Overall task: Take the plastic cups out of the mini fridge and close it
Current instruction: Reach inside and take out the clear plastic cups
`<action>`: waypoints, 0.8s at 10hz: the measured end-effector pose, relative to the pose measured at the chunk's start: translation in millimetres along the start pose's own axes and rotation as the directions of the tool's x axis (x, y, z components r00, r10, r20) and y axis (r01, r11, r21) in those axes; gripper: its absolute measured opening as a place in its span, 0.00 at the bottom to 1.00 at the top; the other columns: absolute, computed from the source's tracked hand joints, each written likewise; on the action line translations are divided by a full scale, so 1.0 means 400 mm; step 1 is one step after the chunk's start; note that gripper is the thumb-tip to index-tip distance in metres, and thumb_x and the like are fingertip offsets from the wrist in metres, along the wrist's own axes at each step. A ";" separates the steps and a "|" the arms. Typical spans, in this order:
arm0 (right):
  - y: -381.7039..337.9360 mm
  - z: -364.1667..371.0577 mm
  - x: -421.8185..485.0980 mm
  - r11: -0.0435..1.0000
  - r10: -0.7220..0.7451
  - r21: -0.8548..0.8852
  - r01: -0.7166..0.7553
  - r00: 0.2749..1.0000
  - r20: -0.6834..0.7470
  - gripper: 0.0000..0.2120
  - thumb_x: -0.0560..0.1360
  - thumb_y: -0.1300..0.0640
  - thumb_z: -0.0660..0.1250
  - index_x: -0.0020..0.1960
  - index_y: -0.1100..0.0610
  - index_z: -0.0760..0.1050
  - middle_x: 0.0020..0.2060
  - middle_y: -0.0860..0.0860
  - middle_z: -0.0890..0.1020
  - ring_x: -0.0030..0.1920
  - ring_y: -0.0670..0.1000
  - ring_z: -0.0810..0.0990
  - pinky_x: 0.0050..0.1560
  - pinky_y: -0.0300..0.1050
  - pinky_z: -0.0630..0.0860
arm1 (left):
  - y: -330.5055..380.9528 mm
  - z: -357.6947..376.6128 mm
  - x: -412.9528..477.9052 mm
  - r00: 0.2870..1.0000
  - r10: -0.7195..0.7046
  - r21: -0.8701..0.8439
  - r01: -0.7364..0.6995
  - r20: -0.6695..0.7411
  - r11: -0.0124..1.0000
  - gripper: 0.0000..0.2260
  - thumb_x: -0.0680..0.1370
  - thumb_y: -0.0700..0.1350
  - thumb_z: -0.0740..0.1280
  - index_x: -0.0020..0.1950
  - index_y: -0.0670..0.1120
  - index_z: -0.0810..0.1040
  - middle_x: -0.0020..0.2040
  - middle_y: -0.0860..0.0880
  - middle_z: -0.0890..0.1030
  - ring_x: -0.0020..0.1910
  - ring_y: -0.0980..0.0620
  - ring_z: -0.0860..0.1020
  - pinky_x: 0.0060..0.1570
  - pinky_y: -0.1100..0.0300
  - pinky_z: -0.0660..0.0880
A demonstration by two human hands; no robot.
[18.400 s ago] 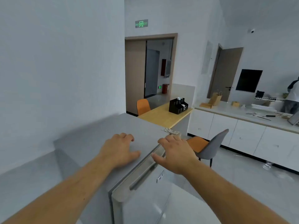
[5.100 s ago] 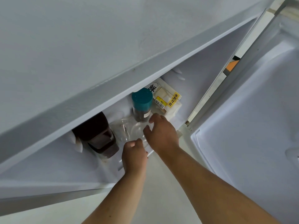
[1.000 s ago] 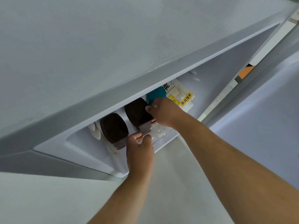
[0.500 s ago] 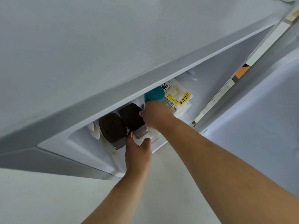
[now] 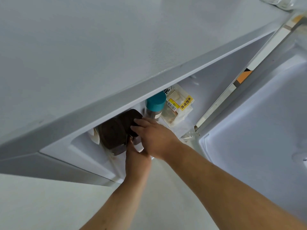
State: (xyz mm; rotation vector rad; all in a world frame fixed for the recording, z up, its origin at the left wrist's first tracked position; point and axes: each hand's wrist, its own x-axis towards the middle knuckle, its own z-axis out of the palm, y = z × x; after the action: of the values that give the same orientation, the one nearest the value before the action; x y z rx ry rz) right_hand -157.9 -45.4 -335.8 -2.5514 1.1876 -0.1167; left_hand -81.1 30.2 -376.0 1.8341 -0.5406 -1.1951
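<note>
I look down into the open mini fridge. Two dark-lidded jars stand side by side on its shelf. My right hand lies over the lid of the right jar, fingers curled on it. Partly hidden under the right hand, my left hand grips the same jar at its base. The left jar touches it. Something clear and plastic lies on the fridge top at the upper right edge; I cannot tell whether it is the cups.
A teal-capped bottle and a bread packet with a yellow label stand behind my hands. The fridge door hangs open on the right. The grey fridge top hides the back of the shelf.
Both hands stay on the right jar. It has shifted a little left against the other jar, and my right hand has slid lower over its lid.
</note>
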 end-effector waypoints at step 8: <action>0.009 -0.023 0.018 0.999 0.050 -0.014 -0.052 0.992 -0.117 0.25 0.77 0.62 0.67 0.75 0.56 0.72 0.74 0.57 0.73 0.76 0.60 0.67 0.76 0.54 0.62 | -0.053 -0.006 0.029 0.994 -0.101 -0.120 0.095 -0.043 0.988 0.28 0.78 0.45 0.73 0.76 0.47 0.68 0.68 0.41 0.80 0.67 0.41 0.79 0.69 0.39 0.75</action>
State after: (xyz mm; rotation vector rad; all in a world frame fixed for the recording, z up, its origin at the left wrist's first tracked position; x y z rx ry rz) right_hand -157.9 -55.4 -328.9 -2.5570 1.3010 -0.2476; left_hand -75.7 34.1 -399.2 1.8013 -0.3479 -1.2173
